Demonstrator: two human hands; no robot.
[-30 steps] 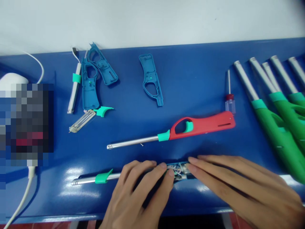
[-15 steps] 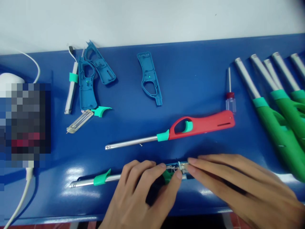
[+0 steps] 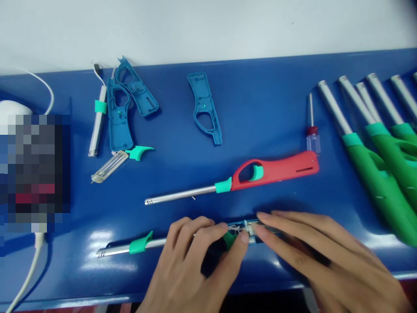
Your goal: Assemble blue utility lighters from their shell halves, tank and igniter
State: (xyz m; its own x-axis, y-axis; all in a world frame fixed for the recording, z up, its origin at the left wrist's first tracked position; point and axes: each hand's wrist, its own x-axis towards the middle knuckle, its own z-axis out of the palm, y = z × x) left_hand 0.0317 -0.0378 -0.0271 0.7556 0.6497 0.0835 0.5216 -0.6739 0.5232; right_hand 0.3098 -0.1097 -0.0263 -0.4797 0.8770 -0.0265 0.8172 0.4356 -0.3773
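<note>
An opened long-nosed lighter lies lengthwise along the near side of the table, its metal tube pointing left with a green collar on it. My left hand curls over its middle, forefinger and thumb closed near thin white wires. Fingertips of my right hand press on the clear fuel tank at the handle end; the fingers stretch along the handle and cover most of it. My right thumb is hidden. Just beyond lies a whole red lighter with a green trigger.
At the upper left lie blue handle shells, a metal tube, a loose clear tank and a green trigger. Another shell lies mid-table. A screwdriver and several green lighters are on the right. A tiny screw sits below the red lighter.
Both hands keep nearly the same place on the opened lighter, with only a slight shift of the fingers. The camera view has moved a little, so the right-hand objects appear further left.
</note>
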